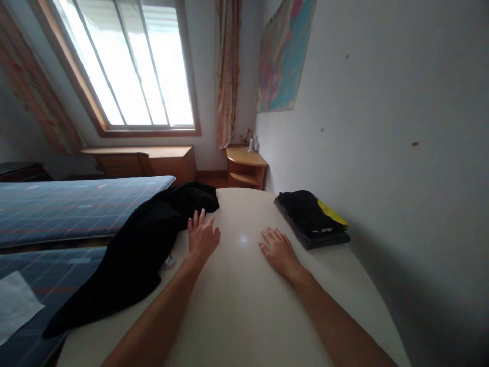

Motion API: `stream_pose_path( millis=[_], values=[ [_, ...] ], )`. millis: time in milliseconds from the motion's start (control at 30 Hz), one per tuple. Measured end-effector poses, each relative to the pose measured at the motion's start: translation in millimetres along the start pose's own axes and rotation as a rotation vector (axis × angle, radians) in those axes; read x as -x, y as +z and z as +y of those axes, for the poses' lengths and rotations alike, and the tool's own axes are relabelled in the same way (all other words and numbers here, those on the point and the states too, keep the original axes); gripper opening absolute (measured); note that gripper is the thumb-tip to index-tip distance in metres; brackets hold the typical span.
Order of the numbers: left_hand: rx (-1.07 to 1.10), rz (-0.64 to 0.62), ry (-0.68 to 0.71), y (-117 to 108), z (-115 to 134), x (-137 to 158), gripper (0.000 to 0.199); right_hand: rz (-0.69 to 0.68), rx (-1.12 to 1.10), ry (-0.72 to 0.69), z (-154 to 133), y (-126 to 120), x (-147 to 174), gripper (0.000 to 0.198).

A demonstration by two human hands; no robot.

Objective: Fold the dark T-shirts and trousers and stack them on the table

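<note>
My left hand is open, fingers spread, at the right edge of a black garment; I cannot tell whether the fingertips touch it. The garment lies loosely along the left side of the cream-coloured table, partly hanging over its edge. A small whitish bit shows under it near my left wrist. My right hand rests open and palm down on the tabletop, with nothing in it. Beyond and to the right of that hand sits a stack of folded clothes, dark grey and black with a yellow patch on top.
Blue plaid mattresses lie to the left, with a sheet of paper on the nearer one. A white wall runs close along the right. Past the table stand a corner shelf and a wooden desk beneath the window.
</note>
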State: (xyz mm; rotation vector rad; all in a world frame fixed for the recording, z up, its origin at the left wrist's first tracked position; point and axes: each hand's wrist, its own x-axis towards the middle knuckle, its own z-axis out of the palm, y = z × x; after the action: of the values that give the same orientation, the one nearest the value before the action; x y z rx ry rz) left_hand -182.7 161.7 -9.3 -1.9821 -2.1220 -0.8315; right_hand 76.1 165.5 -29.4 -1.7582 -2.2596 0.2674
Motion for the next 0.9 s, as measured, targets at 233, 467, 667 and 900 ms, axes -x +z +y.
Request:
stream_pose_path(
  millis=[233, 467, 667, 900],
  values=[
    [-0.321, 0.189, -0.274, -43, -49, -21, 0.050, 0.002, 0.007, -0.008, 2, 4, 0, 0.057],
    [-0.378, 0.155, -0.237, -38, -77, -23, 0.031, 0.014, 0.006, -0.012, 4, 7, -1, 0.056],
    [-0.160, 0.359, -0.162, -49, -68, -30, 0.031, 0.025, 0.020, -0.024, 5, 9, -1, 0.055],
    [0.137, 0.494, 0.253, -78, -7, -26, 0.027, 0.084, -0.036, -0.044, 4, 11, -1, 0.051]
  ],
)
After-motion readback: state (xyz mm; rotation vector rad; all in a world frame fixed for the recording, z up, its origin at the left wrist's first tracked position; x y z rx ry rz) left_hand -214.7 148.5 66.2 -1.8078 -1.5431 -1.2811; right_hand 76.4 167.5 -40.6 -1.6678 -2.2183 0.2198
